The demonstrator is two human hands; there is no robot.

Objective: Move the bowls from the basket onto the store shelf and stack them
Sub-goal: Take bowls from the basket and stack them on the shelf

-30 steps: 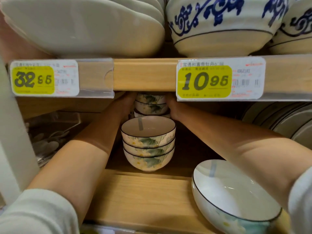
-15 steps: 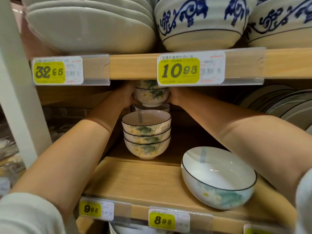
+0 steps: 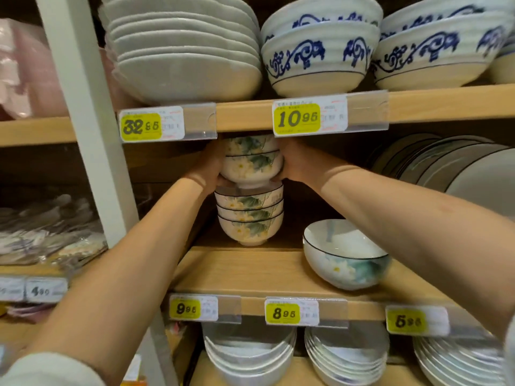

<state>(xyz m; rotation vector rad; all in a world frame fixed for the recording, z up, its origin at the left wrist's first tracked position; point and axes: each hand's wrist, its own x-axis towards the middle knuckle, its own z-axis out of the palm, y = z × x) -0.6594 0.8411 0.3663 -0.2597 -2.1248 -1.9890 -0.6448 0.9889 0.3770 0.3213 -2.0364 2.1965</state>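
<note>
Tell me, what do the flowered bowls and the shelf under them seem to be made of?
The bowls look like glazed ceramic, perhaps porcelain: glossy white surface, flower pattern, dark rim line. The shelf looks like light wood or a wood-look laminate, matte with faint grain; the picture cannot settle which.

One wide-angle view from the head, faced squarely into the store shelf [image 3: 245,271] from close by, tilted slightly down, left hand [image 3: 210,165] and right hand [image 3: 295,162] with the held bowls [image 3: 250,162] sat near centre, forearms entered from the lower corners, straight edges bowed by the lens
</note>
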